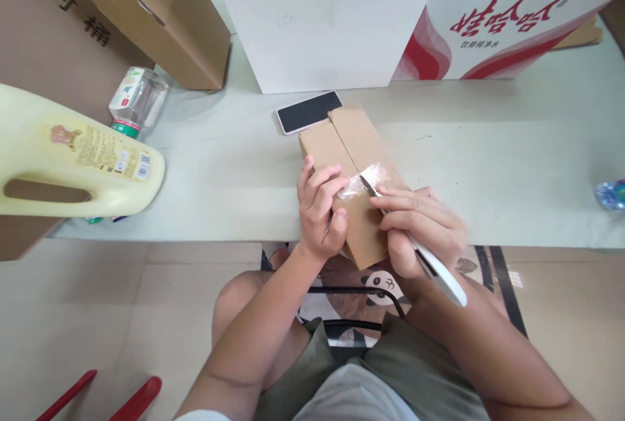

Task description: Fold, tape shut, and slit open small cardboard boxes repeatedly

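Note:
A small brown cardboard box (355, 141) lies at the table's front edge, its near end jutting over. A center seam runs along its top, crossed by a strip of clear tape (375, 175). My left hand (322, 209) grips the box's left side, thumb low and fingertips beside the tape. In my right hand (422, 226) is a white utility knife (442, 274), closed in the fingers. Its dark blade tip touches the tape at the seam; whether it has cut through I cannot tell. Behind the box lies a phone (310, 113) with a dark screen.
Large white cartons (332, 24) stand along the back of the table (469, 167). To the left are a brown carton (180, 24), a clear plastic bottle (139, 99) on its side and a big pale-yellow jug (122, 167). A shiny blue item (610, 194) sits far right.

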`<control>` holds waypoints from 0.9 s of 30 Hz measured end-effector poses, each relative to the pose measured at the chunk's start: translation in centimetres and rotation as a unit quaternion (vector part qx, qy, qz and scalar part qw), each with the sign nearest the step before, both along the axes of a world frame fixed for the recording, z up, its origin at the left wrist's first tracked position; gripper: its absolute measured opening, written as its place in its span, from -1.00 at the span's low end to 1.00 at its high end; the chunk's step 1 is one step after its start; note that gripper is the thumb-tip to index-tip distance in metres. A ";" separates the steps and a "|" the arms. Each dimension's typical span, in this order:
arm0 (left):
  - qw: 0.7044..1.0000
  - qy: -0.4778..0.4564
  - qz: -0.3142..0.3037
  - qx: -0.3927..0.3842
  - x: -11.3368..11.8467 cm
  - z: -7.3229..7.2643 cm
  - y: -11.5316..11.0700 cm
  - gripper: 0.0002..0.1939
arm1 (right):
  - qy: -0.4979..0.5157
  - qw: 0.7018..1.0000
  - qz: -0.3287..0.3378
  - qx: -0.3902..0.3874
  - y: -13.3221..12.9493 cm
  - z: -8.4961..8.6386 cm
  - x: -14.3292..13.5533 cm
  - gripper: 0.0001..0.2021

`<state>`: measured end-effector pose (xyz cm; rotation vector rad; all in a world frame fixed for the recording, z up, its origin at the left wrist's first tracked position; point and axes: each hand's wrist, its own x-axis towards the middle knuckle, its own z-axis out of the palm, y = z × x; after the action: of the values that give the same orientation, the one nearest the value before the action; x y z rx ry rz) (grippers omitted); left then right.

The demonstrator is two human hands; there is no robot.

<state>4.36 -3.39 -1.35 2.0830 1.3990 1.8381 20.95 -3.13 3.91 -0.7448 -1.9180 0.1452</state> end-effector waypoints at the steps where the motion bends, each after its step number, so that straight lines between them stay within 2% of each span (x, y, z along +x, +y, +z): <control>1: 1.000 0.002 0.001 0.001 0.0 0.0 0.0 -0.64 | 0.004 1.000 0.002 -0.001 0.0 0.0 0.0 -0.85; 22: 1.000 0.027 0.004 0.004 -0.5 0.3 -0.1 -0.66 | 0.093 0.993 0.061 -0.034 -0.4 -0.6 0.6 -0.81; 27: 1.000 0.029 0.010 0.002 -0.7 0.4 -0.1 -0.67 | 0.169 0.983 0.072 -0.011 -0.1 -0.8 0.3 -0.64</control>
<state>3.67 -3.52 -0.93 2.1482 1.4336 1.8041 21.22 -3.24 3.12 -0.5554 -1.6455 0.3597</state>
